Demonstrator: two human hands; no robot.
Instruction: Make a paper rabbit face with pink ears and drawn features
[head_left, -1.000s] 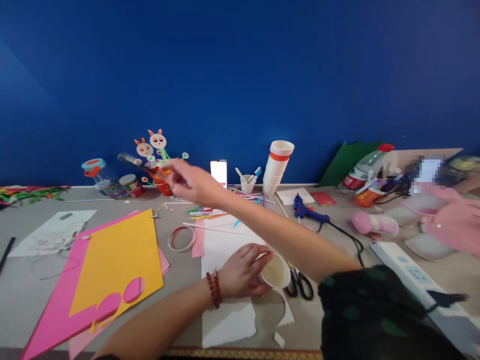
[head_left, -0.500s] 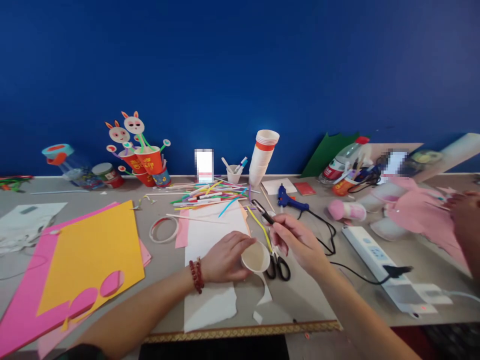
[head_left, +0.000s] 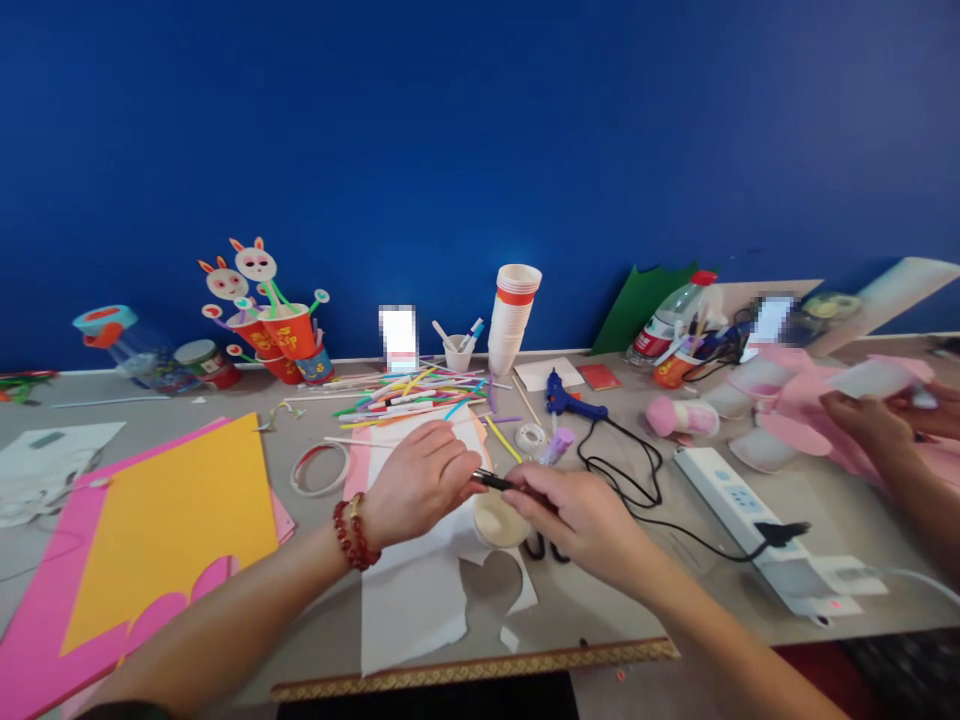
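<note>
Black pen (head_left: 495,482) is up in the air between both hands, above the worktop (head_left: 600,600). Long axis nearly crosswise, from just past 9 o'clock to just past 3. Left hand (head_left: 431,475) at its 9 o'clock end, fingers closed, tips pinching that end. Right hand (head_left: 577,510) at 3–4 o'clock, thumb and fingers wrapped around the other end — part of the barrel hidden there. Both hands equally near; only a short bare stretch of pen shows, nothing blocking between them.

Paper cup (head_left: 501,530) upright, mouth up, just toward 6 o'clock of the pen; neither hand seems to grip it, contact with the left fingers unclear. Scissors (head_left: 557,556) at the cup's 4 o'clock, handles showing, rest hidden. White paper (head_left: 412,590) spreads to the cup's 8 o'clock.

Around: tape roll (head_left: 298,473) near the left wrist at 10 o'clock; straw-and-marker pile (head_left: 412,400) at 11, cup stack (head_left: 510,330) beyond at 12. Purple tube (head_left: 557,446) stands near the right hand at 12, blue glue gun (head_left: 574,403) behind it — nearest clutter on that side. Power strip (head_left: 720,480) at 3. Another person's hands (head_left: 874,420) well apart at 2, busy with pink pieces (head_left: 799,430).
</note>
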